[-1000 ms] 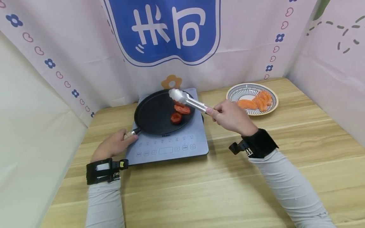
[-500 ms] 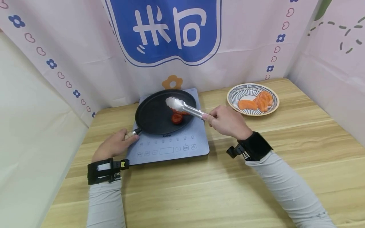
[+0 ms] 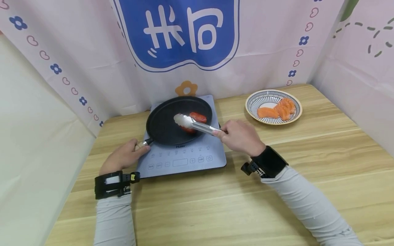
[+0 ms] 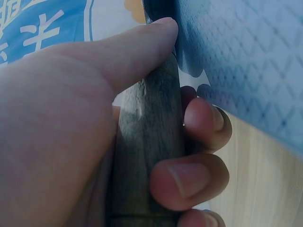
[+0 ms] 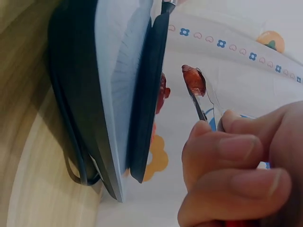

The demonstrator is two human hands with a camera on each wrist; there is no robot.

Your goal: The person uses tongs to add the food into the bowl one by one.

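matt black pan (image 3: 167, 124), shiny metal tongs (image 3: 197, 125), wood-grain table (image 3: 215, 205), glossy cooktop (image 3: 184, 159)

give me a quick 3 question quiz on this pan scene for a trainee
1. True or false: the left hand grips the pan handle.
2. What does the right hand hold? A) spatula B) tongs C) fork
3. Fill in: the orange slices lie on the ____ to the right of the cooktop.

Key
1. True; fingers curl round the handle.
2. B; the tongs reach over the pan, and the right wrist view shows a red piece at their tip.
3. plate
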